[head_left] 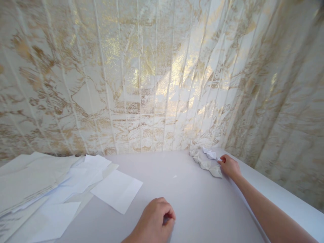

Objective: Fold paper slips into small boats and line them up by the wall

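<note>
The right hand (229, 165) reaches far out over the desk (197, 206), its thumb and forefinger drawn together at the near end of some small folded white papers (209, 153). Whether it grips the last of these or only touches it, I cannot tell. The white papers run away from its fingertips, up and to the left.

Just left of the right hand, a row of crumpled greyish papers (205, 163) lies alongside the white ones, its near end just below the fingertips. This row lies between the right hand and the open middle of the desk.

The left hand (159, 219) is low and close to the wearer, fingers curled in toward the thumb in a loose fist; the inside of its palm is hidden. Ahead of it and slightly to its right, a tiny white scrap (174, 176) lies by itself. To its left, and a little farther off, is a square white sheet (117, 192), whose far left side meets a broad, overlapping heap of loose sheets (37, 172). Some sheets at the heap's left edge bear dark marks, too blurred to read.

Beyond both hands, a pale curtain (139, 84) with gold-brown patterning hangs in folds behind the desk and turns along the right side, beyond the right forearm.
</note>
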`<state>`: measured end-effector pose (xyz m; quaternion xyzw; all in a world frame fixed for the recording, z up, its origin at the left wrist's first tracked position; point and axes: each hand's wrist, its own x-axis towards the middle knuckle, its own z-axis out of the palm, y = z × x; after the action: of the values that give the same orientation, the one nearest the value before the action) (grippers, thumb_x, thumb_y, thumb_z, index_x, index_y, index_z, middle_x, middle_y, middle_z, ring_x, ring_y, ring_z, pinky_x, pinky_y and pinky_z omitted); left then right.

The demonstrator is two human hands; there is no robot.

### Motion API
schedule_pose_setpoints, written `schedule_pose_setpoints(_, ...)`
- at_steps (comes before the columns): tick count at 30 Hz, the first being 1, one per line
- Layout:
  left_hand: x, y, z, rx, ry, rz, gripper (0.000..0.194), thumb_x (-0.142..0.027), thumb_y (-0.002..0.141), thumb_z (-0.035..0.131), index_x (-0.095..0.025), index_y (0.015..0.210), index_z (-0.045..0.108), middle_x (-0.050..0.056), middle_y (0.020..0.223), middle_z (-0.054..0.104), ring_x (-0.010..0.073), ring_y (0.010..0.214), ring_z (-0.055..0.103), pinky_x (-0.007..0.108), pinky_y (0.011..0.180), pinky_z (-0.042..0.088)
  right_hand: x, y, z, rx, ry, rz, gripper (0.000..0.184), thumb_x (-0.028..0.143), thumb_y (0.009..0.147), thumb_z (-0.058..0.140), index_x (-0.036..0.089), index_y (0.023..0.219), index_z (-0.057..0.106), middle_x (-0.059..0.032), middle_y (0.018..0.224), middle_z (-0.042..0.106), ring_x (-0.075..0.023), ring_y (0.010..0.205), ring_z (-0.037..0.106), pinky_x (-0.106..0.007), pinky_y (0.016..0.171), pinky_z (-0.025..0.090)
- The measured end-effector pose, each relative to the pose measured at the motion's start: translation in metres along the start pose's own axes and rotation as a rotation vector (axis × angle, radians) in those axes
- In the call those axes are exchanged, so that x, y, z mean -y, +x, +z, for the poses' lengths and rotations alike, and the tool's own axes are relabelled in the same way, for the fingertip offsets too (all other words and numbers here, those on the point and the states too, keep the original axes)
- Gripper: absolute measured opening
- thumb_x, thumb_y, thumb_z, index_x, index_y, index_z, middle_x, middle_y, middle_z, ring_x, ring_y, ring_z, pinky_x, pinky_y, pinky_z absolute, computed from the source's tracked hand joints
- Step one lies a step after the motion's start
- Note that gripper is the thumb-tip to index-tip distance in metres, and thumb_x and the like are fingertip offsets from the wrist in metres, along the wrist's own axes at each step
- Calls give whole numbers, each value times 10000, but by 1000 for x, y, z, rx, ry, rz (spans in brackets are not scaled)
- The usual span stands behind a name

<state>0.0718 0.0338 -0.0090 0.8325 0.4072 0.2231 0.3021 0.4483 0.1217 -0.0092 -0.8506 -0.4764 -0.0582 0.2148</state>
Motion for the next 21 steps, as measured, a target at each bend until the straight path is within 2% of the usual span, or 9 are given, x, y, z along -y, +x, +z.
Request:
schedule_pose_setpoints(2, 0, 1, -1, 0, -6, 7, 252, -60, 603, 445, -148, 656, 676, 48, 712, 635, 137, 647, 550, 211, 597, 400, 7, -7, -11, -28, 16, -17, 268, 269, 864, 502, 156, 1107, 507, -69, 1105, 545, -195, 909, 570, -391, 754, 484)
schedule_pose_setpoints(4, -1, 1, -3, 4, -14, 10, 247, -67, 605, 471, -157, 685, 686, 40, 724, 649, 128, 638, 561, 195, 594, 412, 18, -13, -24, -64, 45, -63, 207, 286, 877, 475, 186, 1045, 541, -54, 1052, 569, -172, 876, 576, -346, 739, 480)
schedule_pose_setpoints(6, 0, 0, -7, 0, -8, 17, 235, -75, 613, 500, -169, 711, 691, 32, 732, 657, 128, 651, 571, 190, 615, 425, 35, -20, -35, -111, 87, -131, 239, 332, 838, 480, 128, 932, 562, -113, 835, 619, -250, 806, 590, -357, 667, 461)
schedule_pose_setpoints(9, 3, -8, -16, -23, 26, 33, 226, -60, 613, 527, -183, 714, 687, 29, 744, 659, 153, 744, 574, 220, 713, 426, 73, -37, -42, -136, 173, -286, 170, 337, 783, 503, 174, 799, 550, -88, 704, 623, -251, 680, 593, -346, 607, 437)
schedule_pose_setpoints(12, 12, -27, -32, -79, 83, 37, 230, -44, 632, 520, -182, 740, 669, 43, 799, 636, 180, 840, 539, 264, 793, 402, 116, -71, -39, -84, 277, -485, 164, 365, 764, 502, 209, 785, 548, -38, 686, 627, -205, 632, 589, -300, 584, 441)
schedule_pose_setpoints(14, 22, -42, -51, -178, 187, 43, 243, -46, 665, 496, -192, 791, 645, 42, 879, 606, 177, 901, 508, 277, 838, 381, 144, -102, -37, -26, 348, -633, 177, 390, 762, 502, 220, 762, 548, -9, 651, 608, -175, 591, 574, -270, 559, 445)
schedule_pose_setpoints(16, 37, -56, -77, -309, 390, -28, 227, -87, 698, 500, -219, 827, 631, 38, 1022, 563, 186, 1024, 450, 295, 915, 331, 167, -136, -37, 84, 477, -891, 176, 357, 817, 453, 212, 760, 536, -8, 632, 580, -154, 538, 544, -252, 503, 430)
schedule_pose_setpoints(18, 56, -69, -110, -382, 652, -233, 256, -152, 715, 513, -267, 916, 622, 20, 1134, 515, 189, 1115, 387, 294, 971, 278, 184, -168, -39, 209, 549, -1059, 149, 288, 854, 415, 209, 785, 521, -14, 675, 569, -133, 540, 536, -229, 492, 427)
schedule_pose_setpoints(21, 93, -87, -161, -514, 744, -494, 358, -191, 737, 477, -193, 1086, 556, 107, 1261, 417, 290, 1201, 286, 429, 994, 213, 200, -203, -37, 351, 585, -1188, 123, 204, 859, 398, 204, 802, 507, -22, 714, 562, -124, 568, 543, -216, 514, 432)
